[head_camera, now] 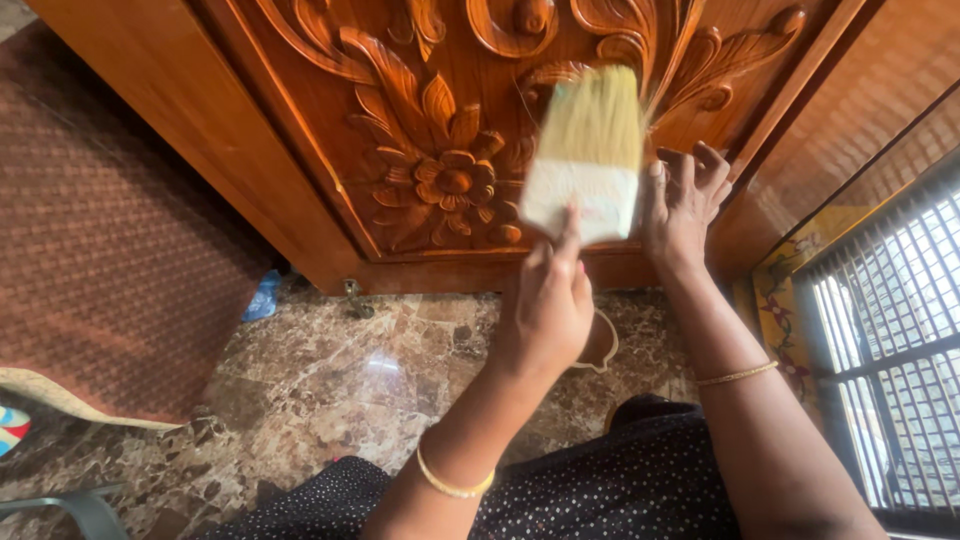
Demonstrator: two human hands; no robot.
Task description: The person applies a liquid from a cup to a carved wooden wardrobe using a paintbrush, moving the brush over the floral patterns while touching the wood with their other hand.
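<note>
Head view: the left hand (548, 305) is closed around the white base of a wide, pale-bristled flat brush (588, 150). The brush's long axis points up and away from the grip, with the bristles against the carved, varnished wooden door panel (440, 150). Just right of the brush, the right hand (685, 200) rests open on the panel, holding nothing.
</note>
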